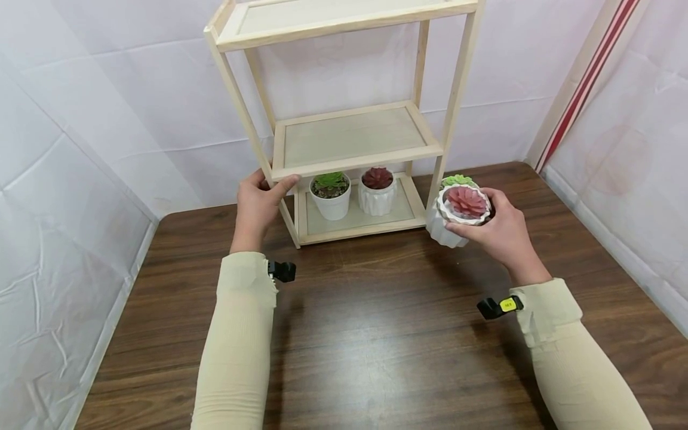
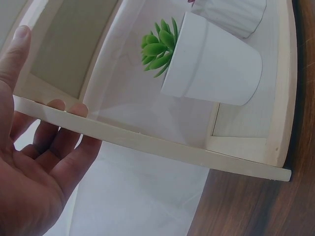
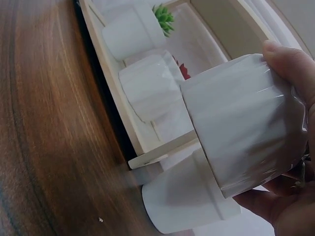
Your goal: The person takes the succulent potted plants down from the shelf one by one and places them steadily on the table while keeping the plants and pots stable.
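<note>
A light wooden rack (image 1: 357,164) with three tiers stands on the table, and my left hand (image 1: 255,203) grips its left upright near the middle tier. In the left wrist view, the fingers (image 2: 74,162) curl round that upright. My right hand (image 1: 502,230) holds a white fluted pot (image 3: 246,123) with a red succulent (image 1: 466,202), raised just right of the rack. Behind it, partly hidden, a white pot (image 3: 184,194) with a green succulent (image 1: 457,179) stands on the table. The bottom tier bears a smooth white pot (image 1: 331,206) with a green succulent and a fluted one (image 1: 378,200) with a dark red succulent.
The dark wood-grain table (image 1: 355,334) stretches in front of the rack. White sheeting (image 1: 177,95) hangs behind and at both sides. A red-striped band (image 1: 586,83) runs down the back right corner.
</note>
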Demonstrator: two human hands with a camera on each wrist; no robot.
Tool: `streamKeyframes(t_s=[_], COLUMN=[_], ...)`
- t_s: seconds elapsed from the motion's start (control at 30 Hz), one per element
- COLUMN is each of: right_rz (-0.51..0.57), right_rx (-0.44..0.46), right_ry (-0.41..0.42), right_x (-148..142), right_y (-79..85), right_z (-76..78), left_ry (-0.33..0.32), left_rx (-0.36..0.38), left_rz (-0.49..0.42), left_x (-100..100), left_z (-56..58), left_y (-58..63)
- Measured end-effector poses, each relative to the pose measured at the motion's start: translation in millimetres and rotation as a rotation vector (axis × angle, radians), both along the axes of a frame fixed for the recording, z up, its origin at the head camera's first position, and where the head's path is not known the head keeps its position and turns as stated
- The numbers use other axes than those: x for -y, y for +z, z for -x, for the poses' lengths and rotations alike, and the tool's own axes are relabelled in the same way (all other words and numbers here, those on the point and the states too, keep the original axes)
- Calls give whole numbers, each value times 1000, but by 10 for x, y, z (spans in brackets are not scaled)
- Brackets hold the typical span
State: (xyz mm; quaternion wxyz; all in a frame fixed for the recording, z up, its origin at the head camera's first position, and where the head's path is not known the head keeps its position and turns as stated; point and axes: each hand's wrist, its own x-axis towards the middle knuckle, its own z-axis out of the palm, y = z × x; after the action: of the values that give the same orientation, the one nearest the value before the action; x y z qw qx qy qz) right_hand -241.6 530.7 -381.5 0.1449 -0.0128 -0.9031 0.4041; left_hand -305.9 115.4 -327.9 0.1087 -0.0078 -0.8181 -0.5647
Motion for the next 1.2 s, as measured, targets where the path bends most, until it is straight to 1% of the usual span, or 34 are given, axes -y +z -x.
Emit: streamKeyframes(t_s=[0.6, 0.8, 1.0, 1.2], right_rz=[-27, -24, -40, -35], right_rx=[21, 62, 89, 71], right_ry=[18, 30, 38, 35], right_x=[-102, -134, -153, -187], right_y=[-78, -102, -155, -237], right_z=[-97, -138, -161, -164], left_ry=[2, 3, 4, 0], left_rx=[-7, -6, -14, -17], left_rz=[10, 14, 13, 18], left_x=[-1, 1, 0, -2], left_z=[16, 14, 5, 1], left_y=[-7, -6, 0, -1])
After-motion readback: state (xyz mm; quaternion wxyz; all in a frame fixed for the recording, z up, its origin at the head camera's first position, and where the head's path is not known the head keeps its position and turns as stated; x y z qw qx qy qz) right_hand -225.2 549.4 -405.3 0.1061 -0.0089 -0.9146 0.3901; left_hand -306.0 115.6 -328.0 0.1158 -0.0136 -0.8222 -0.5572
